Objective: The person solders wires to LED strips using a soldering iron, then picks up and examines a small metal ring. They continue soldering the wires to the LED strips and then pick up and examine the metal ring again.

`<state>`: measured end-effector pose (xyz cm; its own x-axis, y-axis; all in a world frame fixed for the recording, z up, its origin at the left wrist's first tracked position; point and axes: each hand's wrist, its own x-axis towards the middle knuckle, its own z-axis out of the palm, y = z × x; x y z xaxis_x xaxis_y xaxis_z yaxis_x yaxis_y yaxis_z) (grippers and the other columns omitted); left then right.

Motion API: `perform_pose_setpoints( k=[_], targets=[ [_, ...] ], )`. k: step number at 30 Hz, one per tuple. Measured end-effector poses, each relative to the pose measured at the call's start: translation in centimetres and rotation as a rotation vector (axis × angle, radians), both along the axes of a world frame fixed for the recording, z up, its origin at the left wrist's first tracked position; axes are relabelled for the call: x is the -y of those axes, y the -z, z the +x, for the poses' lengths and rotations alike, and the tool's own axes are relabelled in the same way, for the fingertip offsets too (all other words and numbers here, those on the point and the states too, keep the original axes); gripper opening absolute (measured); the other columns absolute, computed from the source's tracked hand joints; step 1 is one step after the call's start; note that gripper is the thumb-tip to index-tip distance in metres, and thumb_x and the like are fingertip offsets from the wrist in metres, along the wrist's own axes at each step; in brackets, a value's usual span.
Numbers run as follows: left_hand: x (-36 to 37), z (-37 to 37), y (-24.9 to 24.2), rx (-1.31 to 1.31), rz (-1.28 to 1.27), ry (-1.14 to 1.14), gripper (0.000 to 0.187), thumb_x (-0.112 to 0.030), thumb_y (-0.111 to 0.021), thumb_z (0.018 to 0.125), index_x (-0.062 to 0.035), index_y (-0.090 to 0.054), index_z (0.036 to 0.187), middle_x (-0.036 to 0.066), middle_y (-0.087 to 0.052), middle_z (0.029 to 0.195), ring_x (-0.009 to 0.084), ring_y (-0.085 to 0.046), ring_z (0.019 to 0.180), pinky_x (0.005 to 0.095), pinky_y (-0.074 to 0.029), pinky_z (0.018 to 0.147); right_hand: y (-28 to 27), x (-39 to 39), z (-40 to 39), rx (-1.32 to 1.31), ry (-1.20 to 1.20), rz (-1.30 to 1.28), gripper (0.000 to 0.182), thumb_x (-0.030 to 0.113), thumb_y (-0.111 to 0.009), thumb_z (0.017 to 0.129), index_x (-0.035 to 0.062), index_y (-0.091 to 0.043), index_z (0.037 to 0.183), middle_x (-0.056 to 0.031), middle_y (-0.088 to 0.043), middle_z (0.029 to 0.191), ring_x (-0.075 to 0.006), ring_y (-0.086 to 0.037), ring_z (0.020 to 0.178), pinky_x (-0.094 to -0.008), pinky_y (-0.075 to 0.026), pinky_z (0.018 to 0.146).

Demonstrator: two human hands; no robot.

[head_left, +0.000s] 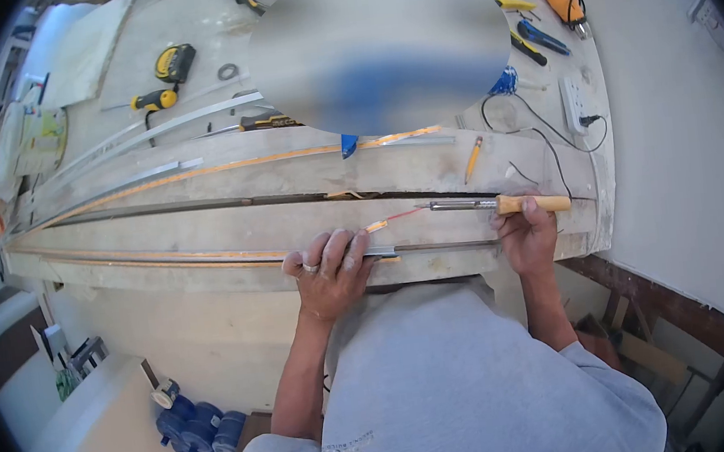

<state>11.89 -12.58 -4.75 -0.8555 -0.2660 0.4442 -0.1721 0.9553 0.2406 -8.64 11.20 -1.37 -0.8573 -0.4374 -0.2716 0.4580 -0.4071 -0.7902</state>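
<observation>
Head view, lower centre: left hand [329,264] pressed flat on LED strip [208,260], right hand [526,232] clenched round soldering iron [499,205]; soldering step, next move probably needs steady tip contact.

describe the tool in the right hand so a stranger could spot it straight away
Start at the long pale workbench and follow its near edge toward the right end. There the right hand grips a soldering iron lying along the bench. Unlike the yellow pencil behind it, it has a pale wooden handle and a long metal shaft.
</observation>
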Motion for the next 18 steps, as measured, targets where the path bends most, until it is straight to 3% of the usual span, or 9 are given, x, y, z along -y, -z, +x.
perform_pose_setpoints(
  k=[5,7,10,17,18],
  targets=[
    [-0.1,-0.1,-0.4,-0.044,-0.005,-0.015,0.046,-0.032,-0.075,0.073,-0.0198,-0.064,0.115,-0.004,-0.057,0.113,0.0141,-0.054,0.101,0.0410,-0.024,0.088,-0.2,0.9,0.4,-0.167,-0.016,0.112,0.023,0.014,-0.060,0.093,-0.0058,-0.060,0.104,-0.0163,-0.066,0.093,-0.0239,-0.066,0.077,-0.0346,-0.056,0.067],
    [0.0,-0.2,-0.2,-0.058,-0.012,-0.006,0.045,-0.032,-0.075,0.073,-0.0192,-0.064,0.115,-0.003,-0.057,0.113,0.0144,-0.055,0.100,0.0412,-0.025,0.086,-1.0,1.1,0.6,-0.358,-0.116,0.322,0.024,0.016,-0.059,0.093,-0.0063,-0.058,0.104,-0.0171,-0.065,0.090,-0.0243,-0.066,0.077,-0.0353,-0.055,0.068],
    [0.0,-0.2,0.0,-0.061,-0.022,-0.011,0.045,-0.031,-0.075,0.072,-0.0188,-0.064,0.114,-0.003,-0.057,0.112,0.0146,-0.055,0.100,0.0414,-0.025,0.086,-2.4,2.0,0.7,-0.499,-0.222,0.395,0.029,0.018,-0.062,0.092,-0.0088,-0.059,0.103,-0.0170,-0.066,0.086,-0.0229,-0.066,0.075,-0.0333,-0.054,0.067],
    [0.0,-0.1,0.1,-0.049,-0.009,-0.021,0.045,-0.032,-0.075,0.072,-0.0191,-0.064,0.114,-0.003,-0.057,0.112,0.0147,-0.054,0.099,0.0417,-0.025,0.086,-2.9,3.1,1.6,-0.487,-0.219,0.451,0.034,0.021,-0.064,0.092,-0.0105,-0.059,0.102,-0.0164,-0.067,0.082,-0.0208,-0.065,0.070,-0.0320,-0.054,0.065],
    [0.0,-0.1,0.2,-0.050,-0.008,-0.016,0.046,-0.032,-0.075,0.072,-0.0193,-0.064,0.114,-0.004,-0.057,0.112,0.0146,-0.054,0.099,0.0416,-0.025,0.086,-3.0,3.1,1.6,-0.484,-0.213,0.440,0.027,0.016,-0.064,0.092,-0.0093,-0.061,0.099,-0.0148,-0.068,0.083,-0.0184,-0.066,0.070,-0.0297,-0.053,0.065]
  ],
)
